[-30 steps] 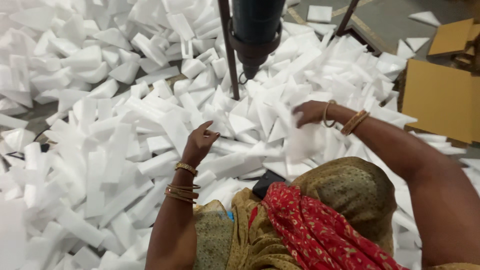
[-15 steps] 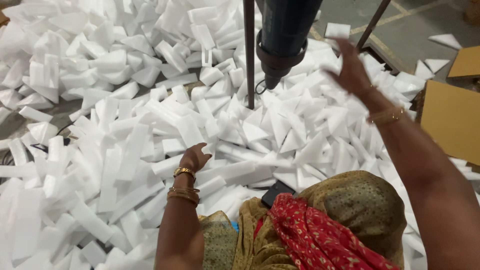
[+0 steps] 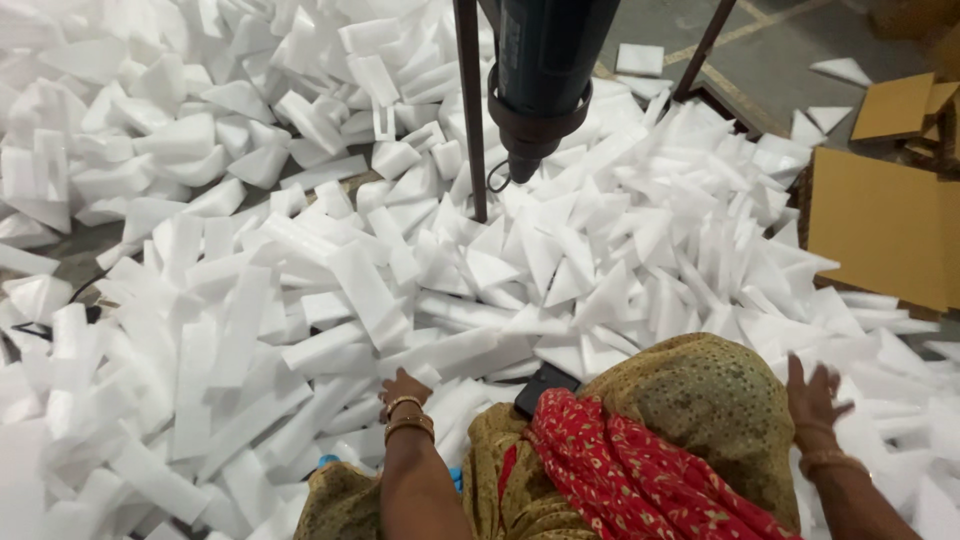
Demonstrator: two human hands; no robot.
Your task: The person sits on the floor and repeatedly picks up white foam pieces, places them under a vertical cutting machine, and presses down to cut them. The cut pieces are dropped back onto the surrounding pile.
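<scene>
On the floor, location: a deep heap of white foam offcuts (image 3: 350, 290) lay spread across most of the view, strips and triangles mixed.
Left hand: the left hand (image 3: 401, 388) rested low on the heap just in front of the knees, fingers curled together into the foam pieces; whether it gripped one could not be told.
Right hand: the right hand (image 3: 815, 392) was raised just above the foam at the right, fingers spread apart, holding nothing.
Clothing: an olive-gold garment (image 3: 690, 400) with a red patterned cloth (image 3: 620, 470) covered the lap between the two arms.
Dark flat object: a small black item (image 3: 543, 385) lay at the garment's edge, touching the foam.
Tool: a dark power tool (image 3: 545, 70) hung nose-down over the heap, beside a thin upright rod (image 3: 470, 110).
Cardboard: flat brown sheets (image 3: 880, 225) lay at the right edge of the heap.
</scene>
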